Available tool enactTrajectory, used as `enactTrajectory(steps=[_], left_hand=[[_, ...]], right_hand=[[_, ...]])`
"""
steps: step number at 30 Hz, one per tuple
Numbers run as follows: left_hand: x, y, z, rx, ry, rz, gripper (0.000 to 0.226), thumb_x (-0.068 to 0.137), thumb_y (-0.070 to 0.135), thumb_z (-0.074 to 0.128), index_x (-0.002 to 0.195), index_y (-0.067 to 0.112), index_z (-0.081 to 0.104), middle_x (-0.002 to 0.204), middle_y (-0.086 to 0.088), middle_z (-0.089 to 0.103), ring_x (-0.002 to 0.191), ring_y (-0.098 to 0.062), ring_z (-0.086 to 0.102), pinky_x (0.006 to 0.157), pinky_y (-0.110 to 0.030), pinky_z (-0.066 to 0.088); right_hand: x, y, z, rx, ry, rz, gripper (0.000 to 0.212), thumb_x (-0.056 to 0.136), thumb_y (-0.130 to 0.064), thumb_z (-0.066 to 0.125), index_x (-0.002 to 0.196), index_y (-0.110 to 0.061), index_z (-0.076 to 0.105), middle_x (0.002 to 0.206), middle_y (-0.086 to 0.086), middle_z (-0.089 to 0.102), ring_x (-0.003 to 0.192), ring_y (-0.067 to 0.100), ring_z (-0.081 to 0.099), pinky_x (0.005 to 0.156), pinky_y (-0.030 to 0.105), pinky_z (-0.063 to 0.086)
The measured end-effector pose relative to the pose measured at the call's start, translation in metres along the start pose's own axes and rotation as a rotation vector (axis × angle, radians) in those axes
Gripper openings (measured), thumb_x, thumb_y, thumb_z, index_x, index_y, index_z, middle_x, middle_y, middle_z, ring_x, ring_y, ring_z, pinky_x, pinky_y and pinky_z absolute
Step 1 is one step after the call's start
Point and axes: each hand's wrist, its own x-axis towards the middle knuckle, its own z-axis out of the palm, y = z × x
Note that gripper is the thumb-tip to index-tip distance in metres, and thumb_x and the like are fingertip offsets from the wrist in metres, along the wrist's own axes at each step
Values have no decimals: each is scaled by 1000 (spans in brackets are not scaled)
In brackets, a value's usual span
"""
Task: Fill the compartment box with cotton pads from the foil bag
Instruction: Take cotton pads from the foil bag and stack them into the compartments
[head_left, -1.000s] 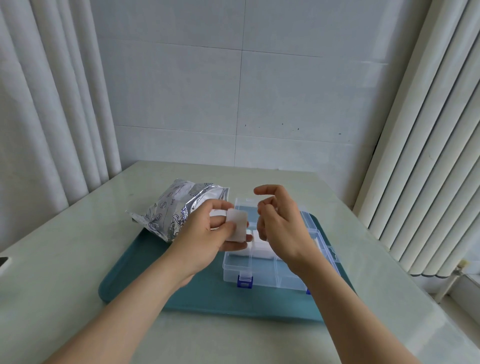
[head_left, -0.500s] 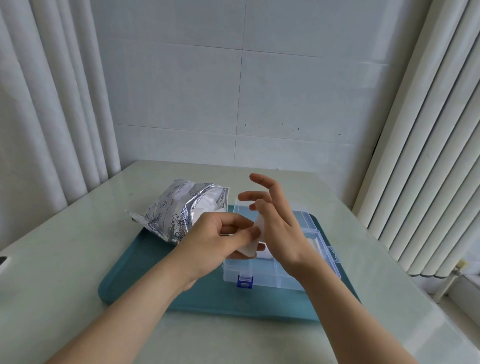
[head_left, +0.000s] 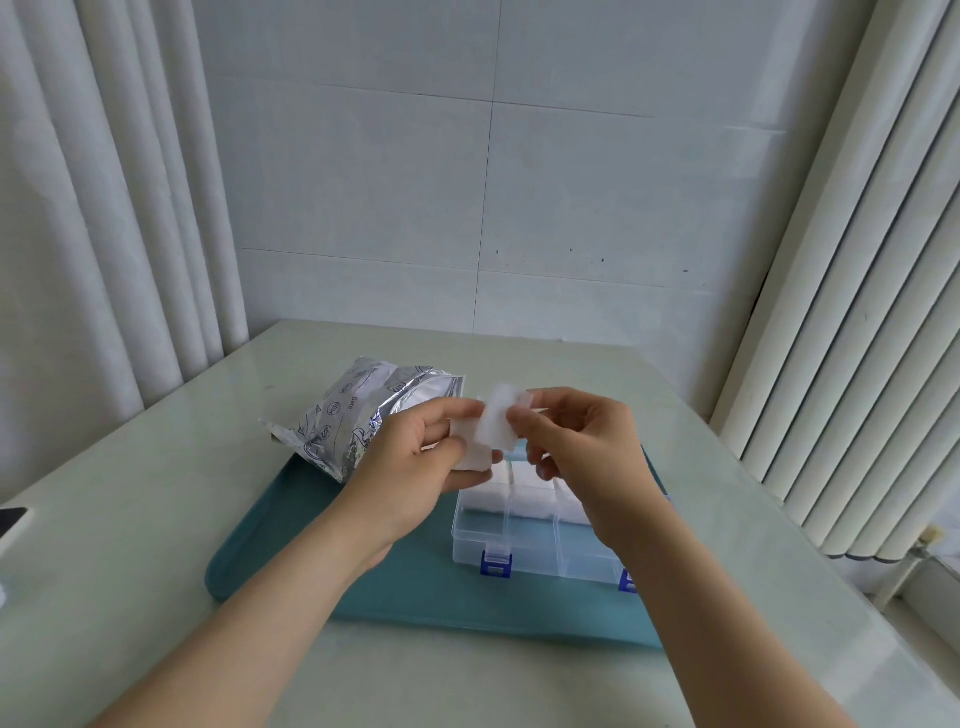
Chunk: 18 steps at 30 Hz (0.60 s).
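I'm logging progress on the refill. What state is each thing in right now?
foil bag: open, lying on its side.
compartment box: middle row holds pads, front row empty.
cotton pads: held above the box, between both hands.
left hand: grips a small stack of pads.
right hand: pinches the top pad.
tray: flat on the table, carrying the box.

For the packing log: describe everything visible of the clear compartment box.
The compartment box is clear plastic, split by dividers, with blue latches on its near wall. It lies flat on the teal tray. Near cells look empty; the row behind holds white cotton pads. The left hand and right hand hover above, hiding its far part.
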Motion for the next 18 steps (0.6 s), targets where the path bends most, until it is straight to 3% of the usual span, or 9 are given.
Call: enactTrajectory(steps=[4, 8, 11, 15, 18], left_hand=[[2, -3, 1, -74, -20, -31, 49, 109, -6, 41, 142, 24, 59, 125, -8, 76, 112, -27, 75, 93, -41, 63], [2, -4, 3, -160, -57, -51, 40, 113, 3, 39, 140, 21, 63, 127, -18, 72, 115, -31, 73, 96, -46, 62], [2, -4, 3, -136, -66, -8, 34, 114, 11, 42, 138, 21, 65, 124, -24, 71, 116, -31, 73, 96, -44, 62], [-1, -3, 3, -4, -96, 51, 38, 112, 2, 45, 137, 25, 62, 114, -6, 80, 111, -23, 76, 90, -35, 63], [-2, -3, 2, 59, -58, 73, 42, 111, 1, 47, 141, 28, 59, 114, -3, 80, 111, -23, 75, 92, -38, 63]], right_hand=[[-2, 2, 1, -55, -108, 68, 14, 88, -12, 84, 96, -5, 76, 66, 8, 69, 52, 20, 51, 52, 28, 43], [-3, 5, 6, -205, -29, -9, 12, 85, -13, 86, 90, -10, 76, 65, 4, 73, 47, 12, 55, 49, 19, 46], [-1, 6, 6, -228, 5, -56, 12, 85, -14, 87, 91, -11, 76, 67, 3, 76, 48, 9, 60, 51, 22, 49], [-1, 8, 7, -310, 10, -102, 13, 85, -17, 88, 90, -15, 76, 68, -1, 76, 55, 8, 67, 57, 26, 53], [1, 11, 9, -404, 53, -172, 14, 82, -21, 89, 87, -22, 76, 71, -7, 76, 61, 7, 69, 61, 22, 52]])
